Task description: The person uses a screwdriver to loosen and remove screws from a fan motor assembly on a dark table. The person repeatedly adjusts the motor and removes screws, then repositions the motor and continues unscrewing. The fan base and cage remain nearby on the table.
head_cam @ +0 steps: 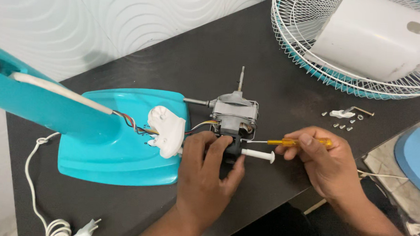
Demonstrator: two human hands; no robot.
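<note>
Step in hand: screw work on the fan motor, judged from tool position. The left hand is closed around the motor's black rear section, steadying it near table centre. The right hand grips the yellow-handled screwdriver, its shaft pointing toward 9 o'clock into the motor; tip contact with a screw is probably made, but is hidden. The next move calls for steady axial pressure and a firm left hold.

The motor is grey metal, with its shaft at 12 o'clock and a white knob rod at 3 o'clock. Coloured wires run toward 9 o'clock to the white bracket on the turquoise fan base.
</note>
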